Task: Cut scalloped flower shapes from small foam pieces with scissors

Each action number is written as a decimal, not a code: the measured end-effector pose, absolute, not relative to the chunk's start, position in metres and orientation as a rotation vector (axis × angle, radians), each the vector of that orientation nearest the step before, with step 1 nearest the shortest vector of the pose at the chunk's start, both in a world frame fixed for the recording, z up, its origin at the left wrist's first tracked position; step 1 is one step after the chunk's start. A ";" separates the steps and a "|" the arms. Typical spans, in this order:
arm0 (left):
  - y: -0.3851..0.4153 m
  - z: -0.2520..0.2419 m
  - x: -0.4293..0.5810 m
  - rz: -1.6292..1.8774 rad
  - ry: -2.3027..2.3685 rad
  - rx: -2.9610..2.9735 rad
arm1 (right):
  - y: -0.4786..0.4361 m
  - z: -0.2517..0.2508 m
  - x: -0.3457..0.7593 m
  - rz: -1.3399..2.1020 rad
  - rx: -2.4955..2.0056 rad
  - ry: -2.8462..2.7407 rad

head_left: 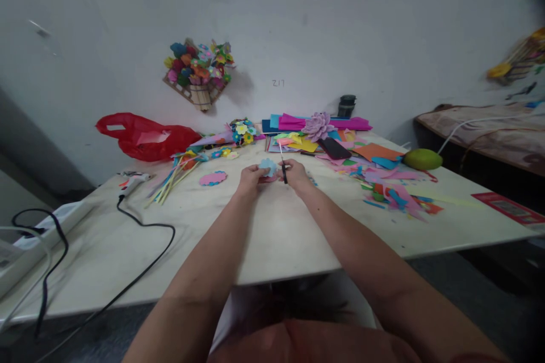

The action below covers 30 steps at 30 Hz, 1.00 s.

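My left hand (250, 177) pinches a small light blue paper flower (268, 167) over the pale table (276, 232). My right hand (294, 174) is closed round a pair of scissors (283, 165), whose blades point up and away just right of the flower. Both hands meet near the table's middle. A pink piece shows under the flower, between the hands.
A pink and blue paper disc (213, 178) lies left of my hands. Sticks with paper flowers (183, 167), a glue gun (134, 181) with black cord, a red bag (145, 135), coloured paper stacks (315, 130), scraps (392, 190) and a green fruit (422, 159) surround them.
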<state>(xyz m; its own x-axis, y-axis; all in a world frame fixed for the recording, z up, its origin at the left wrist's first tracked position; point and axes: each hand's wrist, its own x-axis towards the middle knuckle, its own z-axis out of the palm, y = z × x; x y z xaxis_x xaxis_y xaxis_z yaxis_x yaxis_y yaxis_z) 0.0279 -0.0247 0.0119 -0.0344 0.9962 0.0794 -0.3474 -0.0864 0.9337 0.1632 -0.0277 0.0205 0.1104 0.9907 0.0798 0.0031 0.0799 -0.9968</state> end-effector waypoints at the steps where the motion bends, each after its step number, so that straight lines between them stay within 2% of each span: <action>1: -0.024 0.013 0.027 1.451 0.922 0.973 | -0.029 0.022 0.163 1.079 -1.218 -1.163; 10: -0.021 0.014 0.023 1.530 0.911 0.886 | -0.034 0.026 0.166 1.139 -1.367 -1.215; 30: -0.021 0.015 0.014 1.549 0.834 0.736 | -0.038 0.025 0.183 1.461 -1.045 -1.671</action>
<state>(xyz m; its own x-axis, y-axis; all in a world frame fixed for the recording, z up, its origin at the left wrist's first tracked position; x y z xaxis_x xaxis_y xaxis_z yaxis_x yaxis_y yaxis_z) 0.0137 -0.0207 0.0147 -0.1322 0.9912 0.0037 -0.5423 -0.0754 0.8368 0.1829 -0.0378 0.0254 -0.4507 0.8925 -0.0173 0.1359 0.0494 -0.9895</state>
